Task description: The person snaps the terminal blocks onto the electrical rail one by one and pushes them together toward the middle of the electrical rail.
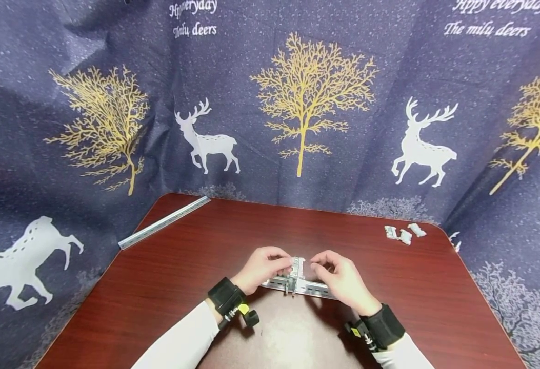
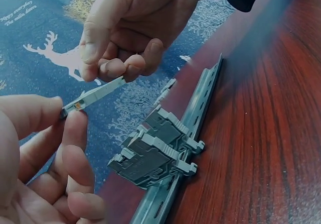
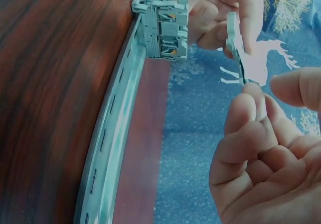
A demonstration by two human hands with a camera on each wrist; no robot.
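My left hand (image 1: 262,267) pinches a thin, light grey terminal block (image 2: 98,94) between thumb and forefinger, above the rail. Facing it from the other side is my right hand (image 1: 345,282). Its fingers are loosely bent and the thumb stands away from them; a fingertip is close to the block's end, and contact is hard to tell. Below the hands a slotted metal DIN rail (image 1: 316,288) lies across the table. Several grey terminal blocks (image 2: 145,158) are mounted on it, with clip feet at the rail's edge. In the right wrist view these blocks (image 3: 170,28) show orange spots.
Another slotted rail (image 1: 163,222) lies along the table's far left edge. Loose pale terminal blocks (image 1: 405,237) lie at the back right corner. The reddish-brown table (image 1: 233,225) meets a dark blue curtain (image 1: 251,102) printed with deer and trees.
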